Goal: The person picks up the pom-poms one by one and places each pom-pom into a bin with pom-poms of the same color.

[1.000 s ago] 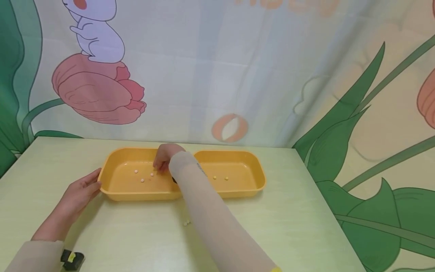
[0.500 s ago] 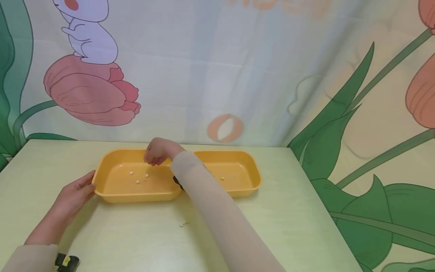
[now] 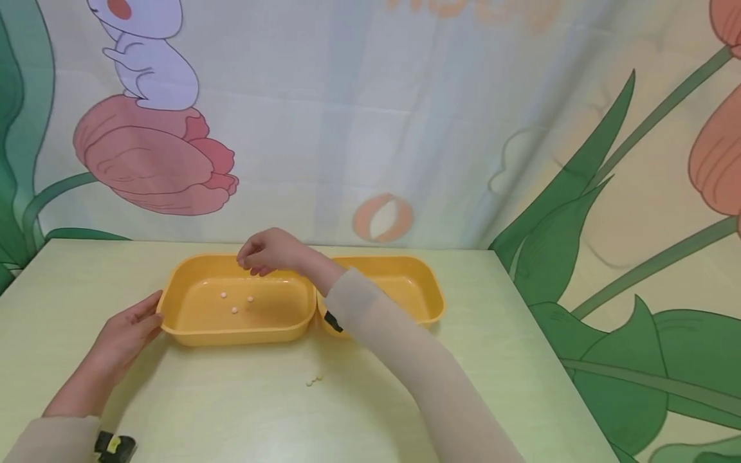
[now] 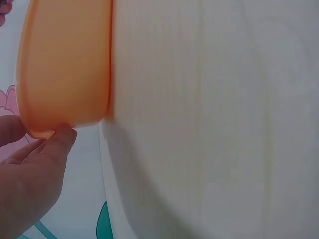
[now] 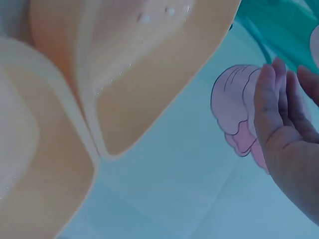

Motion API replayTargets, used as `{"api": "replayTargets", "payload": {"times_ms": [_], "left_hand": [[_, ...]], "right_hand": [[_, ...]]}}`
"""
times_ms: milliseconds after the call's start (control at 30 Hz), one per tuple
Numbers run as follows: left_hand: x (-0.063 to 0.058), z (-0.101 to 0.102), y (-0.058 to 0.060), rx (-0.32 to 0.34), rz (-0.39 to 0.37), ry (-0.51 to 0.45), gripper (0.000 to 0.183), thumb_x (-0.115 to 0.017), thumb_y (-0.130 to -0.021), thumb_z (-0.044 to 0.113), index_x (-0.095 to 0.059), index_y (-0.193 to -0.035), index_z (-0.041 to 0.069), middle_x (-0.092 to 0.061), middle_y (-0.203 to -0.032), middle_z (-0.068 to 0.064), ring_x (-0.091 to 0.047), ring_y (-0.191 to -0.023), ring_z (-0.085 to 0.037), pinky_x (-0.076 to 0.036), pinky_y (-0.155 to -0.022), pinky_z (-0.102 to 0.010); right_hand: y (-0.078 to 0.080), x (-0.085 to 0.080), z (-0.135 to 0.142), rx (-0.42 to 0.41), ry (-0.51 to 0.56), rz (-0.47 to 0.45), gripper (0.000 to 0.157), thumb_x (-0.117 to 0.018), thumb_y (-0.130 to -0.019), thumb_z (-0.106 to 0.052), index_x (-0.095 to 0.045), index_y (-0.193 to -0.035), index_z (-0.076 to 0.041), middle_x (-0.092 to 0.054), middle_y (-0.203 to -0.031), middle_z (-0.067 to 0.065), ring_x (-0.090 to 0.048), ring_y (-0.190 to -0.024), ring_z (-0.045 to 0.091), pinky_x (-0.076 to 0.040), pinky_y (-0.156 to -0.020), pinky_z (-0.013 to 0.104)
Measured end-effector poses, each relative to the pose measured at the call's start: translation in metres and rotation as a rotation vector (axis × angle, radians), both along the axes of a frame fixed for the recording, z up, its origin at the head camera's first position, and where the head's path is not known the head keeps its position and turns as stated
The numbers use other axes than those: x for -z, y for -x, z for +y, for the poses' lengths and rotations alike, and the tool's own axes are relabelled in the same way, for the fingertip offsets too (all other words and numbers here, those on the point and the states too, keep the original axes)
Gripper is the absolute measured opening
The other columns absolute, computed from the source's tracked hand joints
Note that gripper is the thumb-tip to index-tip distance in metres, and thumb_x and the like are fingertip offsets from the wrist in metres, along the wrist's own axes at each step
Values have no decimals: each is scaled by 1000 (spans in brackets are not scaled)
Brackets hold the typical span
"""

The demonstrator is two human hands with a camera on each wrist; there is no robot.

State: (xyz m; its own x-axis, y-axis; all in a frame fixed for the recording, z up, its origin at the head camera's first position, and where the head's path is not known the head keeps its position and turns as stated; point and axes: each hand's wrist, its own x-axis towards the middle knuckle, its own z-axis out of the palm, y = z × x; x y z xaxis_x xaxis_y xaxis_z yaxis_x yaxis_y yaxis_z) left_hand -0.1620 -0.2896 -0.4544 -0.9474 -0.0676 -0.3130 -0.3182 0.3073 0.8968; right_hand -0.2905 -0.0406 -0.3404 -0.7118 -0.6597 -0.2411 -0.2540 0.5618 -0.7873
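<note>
My left hand (image 3: 130,331) rests its fingertips against the outer left end of the left yellow-orange tray (image 3: 237,335). In the left wrist view, thumb and fingers lie at the end of this tray (image 4: 70,59), fairly straight. Over the tray's back rim hovers my right hand (image 3: 272,251), thumb and forefinger near each other. The right wrist view shows the right hand (image 5: 289,119) with fairly straight fingers, a gap before the thumb and nothing visible between. Three small pale pink beads (image 3: 234,310) lie on the left tray's floor.
A second yellow-orange tray (image 3: 428,283) adjoins the left one, partly hidden by the right sleeve (image 3: 405,347). Several tiny pale yellow beads (image 3: 319,378) lie on the light green table (image 3: 231,405) in front. A printed cloth (image 3: 289,128) hangs behind the table.
My right hand has risen out of the left tray and moved back and left to above its back rim, its fingers loosening. The left hand stays at the tray's end.
</note>
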Motion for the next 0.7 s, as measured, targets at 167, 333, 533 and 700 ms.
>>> {"api": "replayTargets", "payload": {"times_ms": [167, 333, 533, 700], "left_hand": [[-2, 0, 0, -11, -15, 12, 61, -29, -113, 28, 0, -162, 9, 0, -170, -18, -14, -157, -41, -34, -116, -40], [-2, 0, 0, -3, -3, 11, 61, -29, -113, 28, 0, -162, 8, 0, -170, -19, -15, -157, -42, -39, -113, -31], [-1, 2, 0, -5, 0, 15, 61, -30, -113, 28, -1, -163, 8, -1, -170, -19, -15, -157, -42, -38, -113, -34], [-2, 2, 0, -10, -6, 18, 60, -28, -113, 27, 0, -162, 9, 0, -171, -18, -14, -158, -41, -32, -118, -43]], "right_hand": [[-20, 6, 22, 1, 99, 39, 23, -63, -102, -13, -71, -119, 0, -75, -111, 14, -68, -87, 12, -63, -80, 21], [-40, 12, 46, 9, 155, 47, 23, -64, -101, -13, -70, -119, -1, -74, -106, 14, -67, -85, 14, -62, -77, 19], [-62, 20, 76, -5, 164, 43, 22, -66, -100, -12, -70, -119, -3, -72, -105, 19, -68, -97, 42, -64, -78, 30], [-78, 33, 98, -30, 130, 54, 21, -68, -98, -10, -71, -116, 0, -72, -100, 21, -67, -82, 30, -57, -69, 20]]}}
